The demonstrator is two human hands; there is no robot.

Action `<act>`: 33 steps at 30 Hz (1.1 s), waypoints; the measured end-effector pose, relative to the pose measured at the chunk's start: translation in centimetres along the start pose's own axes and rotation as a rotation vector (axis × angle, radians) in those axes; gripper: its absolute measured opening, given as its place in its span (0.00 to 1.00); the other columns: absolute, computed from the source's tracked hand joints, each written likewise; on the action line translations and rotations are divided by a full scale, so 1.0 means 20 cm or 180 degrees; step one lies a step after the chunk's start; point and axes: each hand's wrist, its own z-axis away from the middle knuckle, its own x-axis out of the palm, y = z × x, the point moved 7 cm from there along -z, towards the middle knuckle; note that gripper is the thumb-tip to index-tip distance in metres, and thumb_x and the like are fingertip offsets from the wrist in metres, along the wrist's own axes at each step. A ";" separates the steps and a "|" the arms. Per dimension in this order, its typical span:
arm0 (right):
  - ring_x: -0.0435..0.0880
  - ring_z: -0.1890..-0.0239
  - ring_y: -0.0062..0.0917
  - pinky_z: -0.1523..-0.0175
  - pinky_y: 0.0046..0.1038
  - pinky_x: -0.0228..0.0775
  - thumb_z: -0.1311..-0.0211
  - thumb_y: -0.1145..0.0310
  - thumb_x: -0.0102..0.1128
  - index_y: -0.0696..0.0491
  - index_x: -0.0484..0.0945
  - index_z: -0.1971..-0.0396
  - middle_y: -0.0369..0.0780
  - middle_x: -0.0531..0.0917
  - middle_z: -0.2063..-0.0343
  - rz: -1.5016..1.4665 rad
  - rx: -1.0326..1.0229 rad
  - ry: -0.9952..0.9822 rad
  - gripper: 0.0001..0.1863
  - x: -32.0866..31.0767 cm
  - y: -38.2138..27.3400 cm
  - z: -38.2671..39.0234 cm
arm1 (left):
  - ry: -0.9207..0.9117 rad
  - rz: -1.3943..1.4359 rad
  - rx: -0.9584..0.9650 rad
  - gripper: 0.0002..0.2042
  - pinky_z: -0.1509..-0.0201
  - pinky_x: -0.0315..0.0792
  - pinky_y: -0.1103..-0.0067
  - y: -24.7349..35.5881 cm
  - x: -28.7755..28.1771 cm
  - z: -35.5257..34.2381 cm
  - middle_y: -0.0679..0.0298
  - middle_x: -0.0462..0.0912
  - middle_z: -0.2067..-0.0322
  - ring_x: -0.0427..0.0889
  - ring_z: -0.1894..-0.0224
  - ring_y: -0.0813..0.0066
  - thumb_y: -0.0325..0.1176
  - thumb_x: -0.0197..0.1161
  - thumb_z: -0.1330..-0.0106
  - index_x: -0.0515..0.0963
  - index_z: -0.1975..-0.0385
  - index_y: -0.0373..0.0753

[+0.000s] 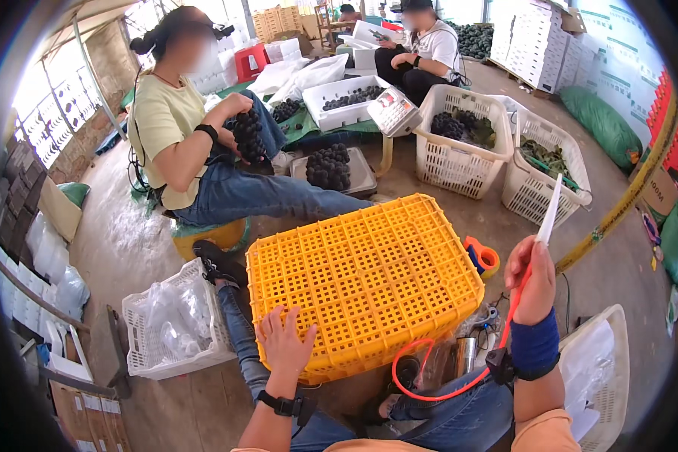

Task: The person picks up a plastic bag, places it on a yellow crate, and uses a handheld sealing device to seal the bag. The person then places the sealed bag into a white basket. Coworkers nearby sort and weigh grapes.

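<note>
My left hand (284,343) lies flat with spread fingers on the near edge of an upturned yellow lattice crate (361,275) in front of my knees. My right hand (532,280) is raised to the right of the crate, pinching a thin white strip (551,207) that points up. A red cord (459,369) loops from that hand down past my blue wristband (535,345). An orange tape dispenser (481,255) lies on the floor just right of the crate.
A seated person in a yellow shirt (181,120) holds a bunch of dark grapes (248,135); more grapes sit on a scale tray (329,167). White baskets (459,143) stand behind, one with bags (169,324) at left. Another person (426,49) sits far back.
</note>
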 end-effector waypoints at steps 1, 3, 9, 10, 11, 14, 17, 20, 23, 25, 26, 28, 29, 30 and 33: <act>0.66 0.84 0.15 0.79 0.16 0.59 0.30 0.56 0.39 0.53 0.67 0.72 0.34 0.69 0.83 -0.0033 -0.0018 0.0001 0.17 0.00 -0.01 -0.01 | 0.0017 -0.0005 0.0009 0.24 0.36 0.46 0.56 0.00 0.00 0.00 0.58 0.65 0.47 0.59 0.42 0.56 0.49 0.60 0.45 0.71 0.49 0.46; 0.66 0.84 0.16 0.79 0.17 0.59 0.30 0.56 0.39 0.53 0.67 0.71 0.34 0.68 0.83 -0.0088 -0.0061 -0.0047 0.16 -0.01 -0.01 -0.01 | 0.0076 -0.0032 0.0053 0.23 0.38 0.49 0.58 0.01 -0.02 0.00 0.57 0.65 0.48 0.60 0.43 0.56 0.46 0.61 0.45 0.71 0.50 0.45; 0.66 0.84 0.16 0.79 0.17 0.60 0.30 0.57 0.39 0.53 0.67 0.71 0.34 0.69 0.82 0.0006 0.0008 -0.0128 0.16 0.01 0.02 0.00 | 0.0086 -0.0037 0.0052 0.23 0.39 0.51 0.59 0.02 -0.03 -0.01 0.57 0.66 0.48 0.61 0.44 0.55 0.45 0.62 0.46 0.71 0.51 0.44; 0.67 0.84 0.16 0.79 0.17 0.60 0.30 0.57 0.39 0.53 0.67 0.71 0.34 0.69 0.82 0.0001 0.0015 -0.0151 0.16 0.01 0.03 0.00 | 0.0088 -0.0031 0.0047 0.23 0.39 0.51 0.59 0.02 -0.03 -0.01 0.57 0.66 0.48 0.61 0.44 0.55 0.45 0.62 0.46 0.71 0.51 0.44; 0.67 0.84 0.16 0.79 0.17 0.60 0.30 0.57 0.39 0.54 0.67 0.71 0.34 0.70 0.81 -0.0004 0.0022 -0.0175 0.16 0.01 0.03 0.00 | 0.0091 -0.0037 0.0047 0.23 0.39 0.51 0.59 0.02 -0.03 -0.01 0.57 0.66 0.48 0.61 0.44 0.55 0.46 0.62 0.46 0.72 0.51 0.44; 0.67 0.83 0.16 0.79 0.17 0.61 0.30 0.57 0.39 0.54 0.67 0.70 0.34 0.70 0.81 0.0089 0.0062 -0.0153 0.16 0.01 0.04 0.00 | 0.0047 -0.0026 -0.0002 0.23 0.38 0.49 0.58 0.01 -0.02 -0.01 0.57 0.66 0.48 0.60 0.43 0.55 0.47 0.61 0.46 0.72 0.51 0.45; 0.67 0.83 0.16 0.79 0.17 0.61 0.30 0.57 0.38 0.53 0.67 0.70 0.34 0.69 0.81 0.0135 0.0106 -0.0147 0.16 0.01 0.04 0.00 | -0.0056 0.0034 -0.0092 0.24 0.36 0.46 0.56 0.00 -0.01 -0.01 0.58 0.65 0.46 0.59 0.41 0.56 0.49 0.60 0.45 0.72 0.50 0.45; 0.64 0.84 0.16 0.80 0.16 0.58 0.30 0.58 0.38 0.53 0.66 0.71 0.34 0.68 0.82 0.0095 0.0144 -0.0056 0.15 0.02 0.05 0.00 | -0.0060 0.0040 -0.0067 0.24 0.36 0.46 0.56 0.00 0.00 -0.01 0.58 0.66 0.46 0.59 0.41 0.56 0.49 0.60 0.45 0.72 0.50 0.45; 0.63 0.85 0.15 0.80 0.16 0.57 0.30 0.59 0.38 0.52 0.65 0.72 0.33 0.67 0.83 0.0077 0.0144 -0.0031 0.14 0.03 0.05 0.01 | -0.0018 0.0027 -0.0064 0.24 0.37 0.47 0.56 -0.01 0.00 -0.01 0.58 0.65 0.47 0.59 0.42 0.56 0.49 0.61 0.46 0.72 0.50 0.45; 0.63 0.85 0.15 0.81 0.16 0.56 0.30 0.59 0.38 0.52 0.65 0.72 0.33 0.67 0.83 0.0088 0.0158 -0.0040 0.15 0.03 0.05 0.01 | 0.0063 -0.0014 -0.0004 0.24 0.37 0.49 0.58 0.00 0.00 -0.01 0.58 0.65 0.48 0.59 0.43 0.55 0.47 0.63 0.47 0.72 0.51 0.45; 0.63 0.85 0.15 0.81 0.16 0.56 0.30 0.59 0.38 0.52 0.65 0.72 0.33 0.67 0.83 0.0097 0.0163 -0.0052 0.15 0.03 0.06 0.00 | 0.0052 -0.0024 -0.0017 0.24 0.37 0.48 0.58 -0.01 0.00 -0.01 0.58 0.65 0.48 0.59 0.43 0.55 0.47 0.62 0.47 0.72 0.51 0.45; 0.64 0.86 0.15 0.81 0.15 0.56 0.30 0.58 0.38 0.52 0.65 0.72 0.33 0.67 0.83 0.0142 0.0154 -0.0058 0.15 0.03 0.06 0.00 | 0.0023 -0.0035 -0.0032 0.24 0.37 0.48 0.58 -0.01 0.00 -0.01 0.58 0.65 0.47 0.59 0.43 0.55 0.47 0.62 0.47 0.72 0.50 0.45; 0.64 0.86 0.15 0.81 0.15 0.56 0.30 0.58 0.38 0.52 0.65 0.72 0.33 0.67 0.83 0.0171 0.0141 -0.0058 0.15 0.02 0.06 0.00 | 0.0011 -0.0028 -0.0039 0.24 0.37 0.48 0.58 -0.01 0.00 -0.01 0.58 0.65 0.47 0.59 0.43 0.56 0.47 0.62 0.47 0.72 0.50 0.45; 0.64 0.86 0.15 0.81 0.15 0.56 0.30 0.58 0.38 0.52 0.65 0.72 0.33 0.67 0.83 0.0199 0.0128 -0.0059 0.15 0.02 0.06 0.00 | 0.0002 -0.0022 -0.0046 0.24 0.37 0.48 0.58 0.00 0.01 -0.01 0.58 0.65 0.47 0.59 0.43 0.56 0.47 0.62 0.46 0.72 0.50 0.45; 0.64 0.86 0.14 0.81 0.15 0.56 0.30 0.58 0.38 0.52 0.65 0.72 0.33 0.68 0.83 0.0221 0.0115 -0.0097 0.15 0.02 0.06 0.00 | -0.0055 -0.0010 -0.0086 0.24 0.36 0.46 0.56 -0.01 0.01 -0.01 0.58 0.65 0.47 0.59 0.41 0.57 0.49 0.61 0.45 0.71 0.50 0.46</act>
